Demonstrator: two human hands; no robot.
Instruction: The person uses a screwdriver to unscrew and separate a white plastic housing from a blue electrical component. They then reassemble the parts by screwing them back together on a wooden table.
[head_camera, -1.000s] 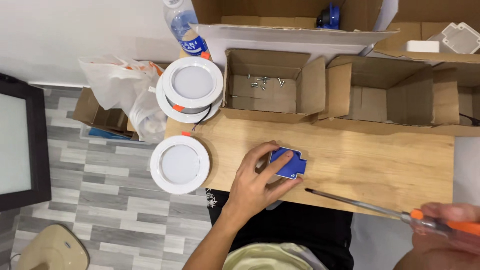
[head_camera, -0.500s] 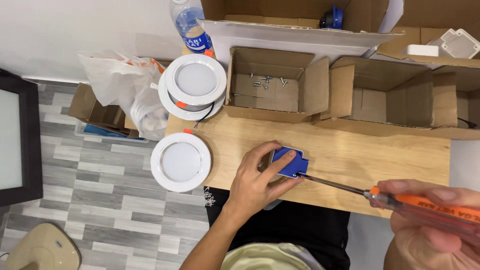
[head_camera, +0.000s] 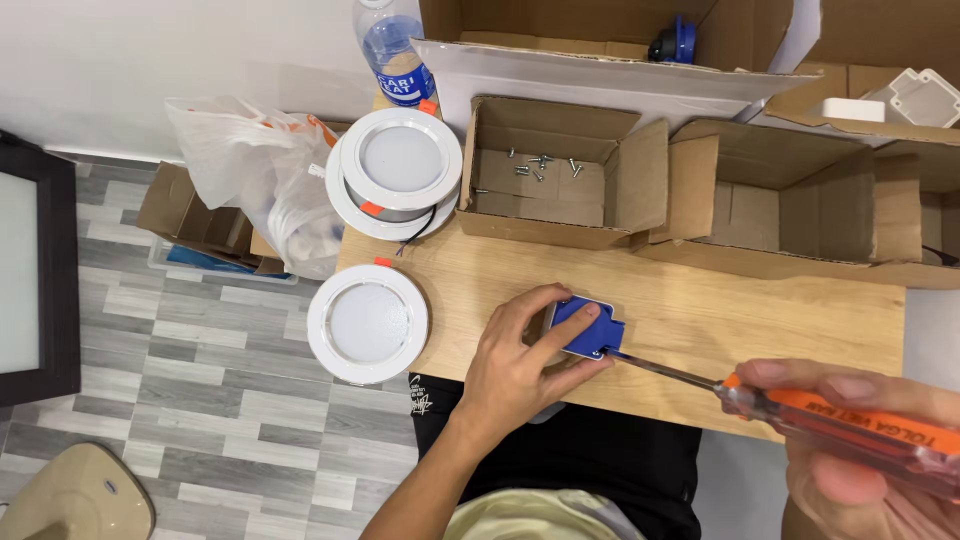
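Holding loose screws: open cardboard box.

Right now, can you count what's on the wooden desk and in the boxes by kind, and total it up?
Round white ceiling lights: 3
Blue part under the left hand: 1
Orange-handled screwdriver: 1
Open cardboard boxes: 2
Loose screws: cluster, too small to count
Total: 7

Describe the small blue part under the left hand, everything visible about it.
The blue part is a small, squarish plastic piece seated on a pale grey or white base, lying flat on the wooden table near its front edge. The left hand pins it with fingers on top and at the sides. The screwdriver, held in the right hand, meets its lower right corner.
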